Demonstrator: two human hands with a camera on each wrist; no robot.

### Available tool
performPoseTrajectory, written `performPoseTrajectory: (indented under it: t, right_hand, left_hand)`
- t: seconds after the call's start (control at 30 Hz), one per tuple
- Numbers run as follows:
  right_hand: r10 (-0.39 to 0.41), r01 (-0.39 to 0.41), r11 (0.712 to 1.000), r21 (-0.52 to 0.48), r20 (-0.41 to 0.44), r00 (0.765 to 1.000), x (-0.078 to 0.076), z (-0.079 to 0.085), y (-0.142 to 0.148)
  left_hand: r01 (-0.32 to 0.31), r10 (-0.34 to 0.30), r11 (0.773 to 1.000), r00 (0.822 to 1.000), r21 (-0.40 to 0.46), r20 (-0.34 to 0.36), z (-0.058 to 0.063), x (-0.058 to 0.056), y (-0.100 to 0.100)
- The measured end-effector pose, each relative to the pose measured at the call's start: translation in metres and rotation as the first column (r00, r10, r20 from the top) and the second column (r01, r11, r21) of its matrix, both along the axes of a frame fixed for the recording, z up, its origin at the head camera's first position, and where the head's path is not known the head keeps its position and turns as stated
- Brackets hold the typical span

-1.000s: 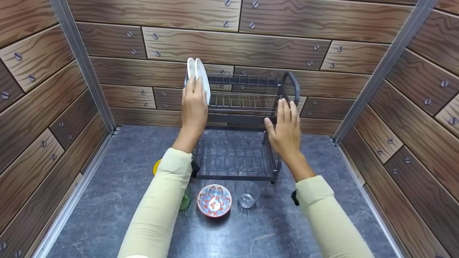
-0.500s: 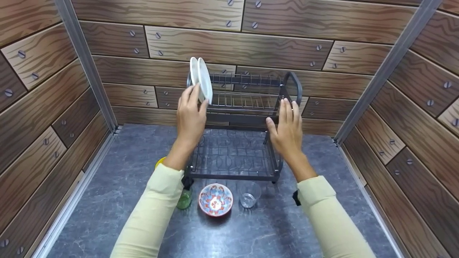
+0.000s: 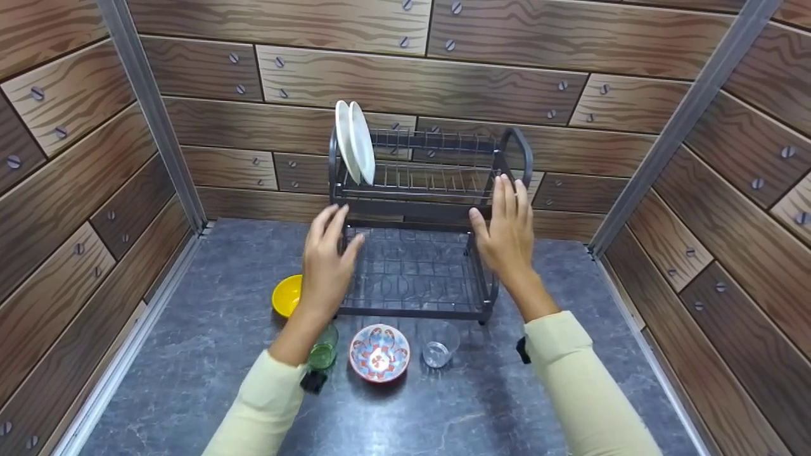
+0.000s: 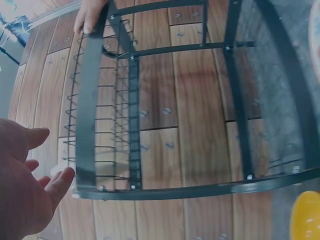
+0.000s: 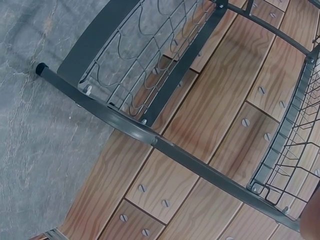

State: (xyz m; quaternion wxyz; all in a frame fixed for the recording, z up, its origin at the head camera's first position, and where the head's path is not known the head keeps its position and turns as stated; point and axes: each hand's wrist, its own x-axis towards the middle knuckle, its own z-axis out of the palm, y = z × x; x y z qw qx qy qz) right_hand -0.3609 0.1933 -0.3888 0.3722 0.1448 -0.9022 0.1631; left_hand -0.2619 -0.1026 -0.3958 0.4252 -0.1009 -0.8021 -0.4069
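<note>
Two white plates (image 3: 363, 144) stand on edge, side by side, at the left end of the upper tier of a dark metal dish rack (image 3: 412, 208). My left hand (image 3: 326, 269) holds nothing; its fingers are spread and relaxed, in front of the rack's left side and below the plates. In the left wrist view, this hand's fingertips (image 4: 62, 182) appear near the rack's upper bar. My right hand (image 3: 507, 240) rests its straight fingers at the upper tier's right front corner. Only a blurred bit of that hand shows at the right wrist view's edge.
A yellow bowl (image 3: 286, 296) sits left of the rack, partly behind my left hand. In front of the rack are a green glass (image 3: 322, 354), a patterned red-and-blue bowl (image 3: 380, 353) and a clear glass (image 3: 437, 351). Wood-patterned walls (image 3: 481, 88) enclose the grey marbled surface (image 3: 209, 316).
My left hand has let go of the plates and drawn down and toward me. The plates stay upright in the rack. My right hand has hardly moved.
</note>
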Motion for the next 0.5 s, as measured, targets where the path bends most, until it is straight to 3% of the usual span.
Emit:
performPoseTrajectory:
  t: [0.23, 0.5]
  right_hand:
    - [-0.005, 0.005, 1.000, 0.009, 0.005, 1.000, 0.000, 0.000, 0.000]
    - [0.003, -0.003, 1.000, 0.005, -0.001, 1.000, 0.000, 0.000, 0.000]
  left_hand:
    - [-0.002, 0.001, 1.000, 0.996, 0.007, 0.091, -0.044, 0.021, -0.004]
    - [-0.036, 0.034, 0.999, 0.981, 0.006, 0.188, -0.089, 0.038, -0.012]
